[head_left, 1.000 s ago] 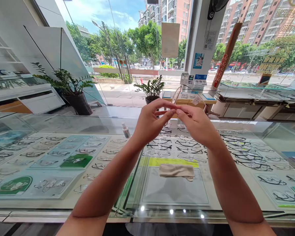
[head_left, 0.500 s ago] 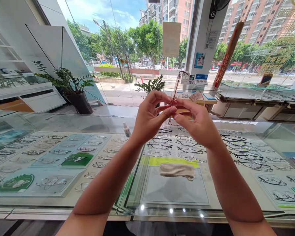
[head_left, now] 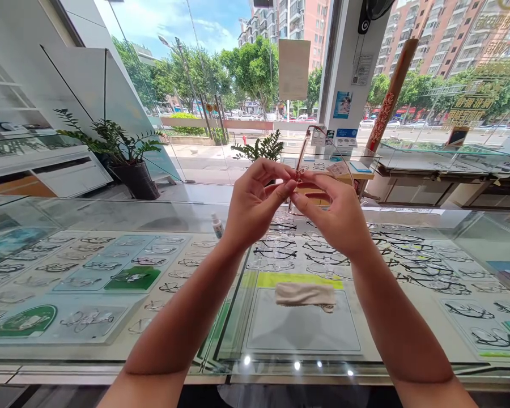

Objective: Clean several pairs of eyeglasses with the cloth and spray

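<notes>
Eyeglasses (head_left: 303, 148), upright on edge, jut above and below the left fingers (head_left: 278, 196) and right fingers (head_left: 310, 208) clamped near their middle.

Bright daylight comes in through the big shop window (head_left: 204, 62), and parts of the sky (head_left: 187, 28) look almost white. Small round lights shine back off the glass counter (head_left: 174, 218). A soft dark patch sits on the gray pad (head_left: 335, 334). The thin held-up eyeglasses (head_left: 302, 152) look faint. Things near the edges look stretched and tilted.
</notes>
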### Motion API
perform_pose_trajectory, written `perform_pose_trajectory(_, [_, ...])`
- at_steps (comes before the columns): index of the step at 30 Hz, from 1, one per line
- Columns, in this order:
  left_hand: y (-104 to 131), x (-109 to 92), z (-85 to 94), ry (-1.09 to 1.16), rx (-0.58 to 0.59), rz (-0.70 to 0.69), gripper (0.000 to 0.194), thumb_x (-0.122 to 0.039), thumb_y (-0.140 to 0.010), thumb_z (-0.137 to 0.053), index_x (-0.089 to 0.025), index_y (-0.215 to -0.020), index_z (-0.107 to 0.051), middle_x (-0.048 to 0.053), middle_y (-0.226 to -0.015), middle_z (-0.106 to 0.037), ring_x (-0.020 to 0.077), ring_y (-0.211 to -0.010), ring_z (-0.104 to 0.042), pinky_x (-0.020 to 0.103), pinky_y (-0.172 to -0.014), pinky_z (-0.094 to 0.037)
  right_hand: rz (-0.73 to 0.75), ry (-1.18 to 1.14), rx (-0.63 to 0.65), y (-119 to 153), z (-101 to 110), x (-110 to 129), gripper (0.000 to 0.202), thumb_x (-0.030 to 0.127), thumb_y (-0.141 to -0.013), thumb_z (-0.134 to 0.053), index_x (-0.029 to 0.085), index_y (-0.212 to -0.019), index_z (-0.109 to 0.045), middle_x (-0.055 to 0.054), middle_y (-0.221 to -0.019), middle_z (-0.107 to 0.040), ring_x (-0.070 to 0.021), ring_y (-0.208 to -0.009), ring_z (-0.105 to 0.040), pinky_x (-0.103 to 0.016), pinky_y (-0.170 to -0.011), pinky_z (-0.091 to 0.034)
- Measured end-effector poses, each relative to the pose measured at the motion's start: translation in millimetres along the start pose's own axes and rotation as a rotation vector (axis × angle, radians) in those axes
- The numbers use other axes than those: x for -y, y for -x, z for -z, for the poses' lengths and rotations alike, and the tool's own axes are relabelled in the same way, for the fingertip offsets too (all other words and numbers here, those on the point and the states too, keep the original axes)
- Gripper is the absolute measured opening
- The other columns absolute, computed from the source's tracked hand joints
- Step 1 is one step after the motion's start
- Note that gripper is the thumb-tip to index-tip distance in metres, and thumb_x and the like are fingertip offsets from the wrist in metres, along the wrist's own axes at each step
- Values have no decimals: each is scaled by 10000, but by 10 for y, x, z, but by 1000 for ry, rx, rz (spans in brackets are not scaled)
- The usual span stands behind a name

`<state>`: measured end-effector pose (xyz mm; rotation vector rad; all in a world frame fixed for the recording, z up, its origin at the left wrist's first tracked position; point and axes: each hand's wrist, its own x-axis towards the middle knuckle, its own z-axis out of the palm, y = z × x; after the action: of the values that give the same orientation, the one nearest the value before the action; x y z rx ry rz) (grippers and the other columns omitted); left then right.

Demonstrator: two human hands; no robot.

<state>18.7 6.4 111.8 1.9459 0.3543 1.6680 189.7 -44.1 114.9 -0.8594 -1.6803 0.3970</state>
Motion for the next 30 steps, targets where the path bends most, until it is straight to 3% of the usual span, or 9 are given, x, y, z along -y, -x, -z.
perform_pose_trajectory(5, [-11,-3,8,20,-13,-25,281,-408,-927,-832,-214,-955,-632,43,-1019,-761,179,-1010,-744,332,-939,-623,66,48,-42,6,-23,-34,402,413,-962,-759,216,-1311,-783,-103,-1297,-806,-294,-1156,-773,-499,-964,-681])
perform_pose_trajectory(9, [7,-56,22,-9,-19,0,258,-428,-967,-773,-209,-987,-637,66,-1099,-772,188,-1039,-744,334,-931,-619,93,70,-90,-4,4,-33,379,395,-949,-768,215,-1281,-796,-101,-1266,-814,-279,-1115,-784,-476,-927,-693])
perform_pose_trajectory(13, [32,-197,40,-219,-4,80,195,-380,-986,-721,-200,-968,-649,36,-967,-752,151,-850,-709,283,-756,-567,99,75,-200,-36,135,-51,353,373,-934,-764,223,-1251,-807,-88,-1233,-821,-259,-1077,-790,-452,-904,-699])
perform_pose_trajectory(15, [64,-286,4,-377,196,161,191,-364,-1008,-676,-197,-916,-659,5,-811,-713,133,-703,-649,274,-654,-504,113,84,-264,-54,230,-68,326,373,-932,-761,228,-1218,-815,-82,-1209,-826,-253,-1063,-792,-445,-905,-696])
perform_pose_trajectory(17, [142,-343,-98,-537,548,222,203,-344,-1026,-636,-199,-894,-689,-2,-764,-715,139,-667,-636,287,-631,-467,125,96,-320,-65,322,-82,308,389,-931,-759,241,-1194,-818,-78,-1197,-829,-252,-1058,-792,-445,-904,-695])
perform_pose_trajectory(19, [289,-328,-273,-659,923,222,162,-333,-1016,-651,-210,-957,-738,14,-873,-776,177,-767,-698,319,-691,-486,130,108,-348,-65,393,-81,311,407,-937,-750,247,-1196,-812,-77,-1200,-826,-255,-1062,-793,-453,-912,-694])
perform_pose_trajectory(22, [631,-155,-604,-757,1312,224,320,-441,-968,-738,-219,-1198,-746,77,-1137,-801,285,-997,-752,384,-770,-543,153,107,-340,-50,448,-51,312,398,-948,-736,241,-1208,-804,-82,-1212,-819,-257,-1068,-793,-454,-919,-692])
perform_pose_trajectory(25, [976,70,-879,-893,1470,216,469,-422,-901,-821,-137,-1259,-717,173,-1232,-759,331,-1081,-747,401,-806,-578,178,105,-325,-31,465,-8,293,363,-952,-736,241,-1211,-800,-82,-1207,-817,-256,-1072,-795,-434,-901,-697])
perform_pose_trajectory(30, [1135,211,-1042,-924,1451,246,276,-150,-932,-700,-107,-1204,-723,180,-1151,-770,309,-1054,-763,375,-800,-603,199,181,-303,-15,485,21,312,375,-982,-704,277,-1269,-781,-73,-1228,-811,-266,-1115,-787,-449,-926,-699])
